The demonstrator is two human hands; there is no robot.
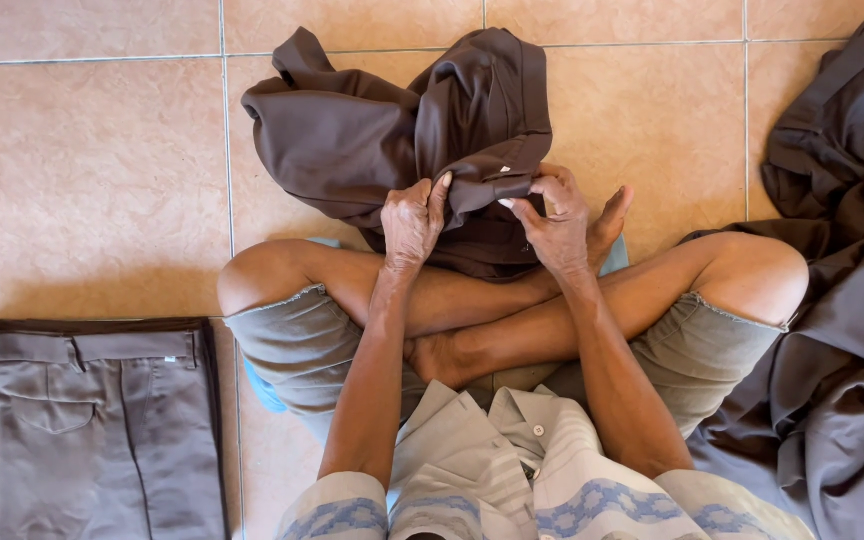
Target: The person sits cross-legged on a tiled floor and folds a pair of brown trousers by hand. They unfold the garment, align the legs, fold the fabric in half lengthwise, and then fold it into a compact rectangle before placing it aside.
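The person sits cross-legged on the tan tile floor point(102, 180), and a crumpled dark brown garment point(392, 130) lies bunched just beyond the crossed shins, its near edge lifted off the tiles. The left hand point(412, 222) pinches that edge between thumb and curled fingers; the right hand point(557, 222), just beside it, is pressed together on the same hem, where a small white tag point(503, 170) shows against the brown cloth (too small to make out anything on it). To handle this well, both grips should stay on the one seam, drawing apart along it so the fabric comes out flat rather than twisted, with the bulk left resting on the floor.

Left of the garment and nearer the person, a folded pair of grey-brown trousers point(92, 420) lies flat, waistband uppermost, bearing another tiny pale tag at the band. To the garment's right, a heap of dark cloth point(842, 300) spreads against the person's knee.
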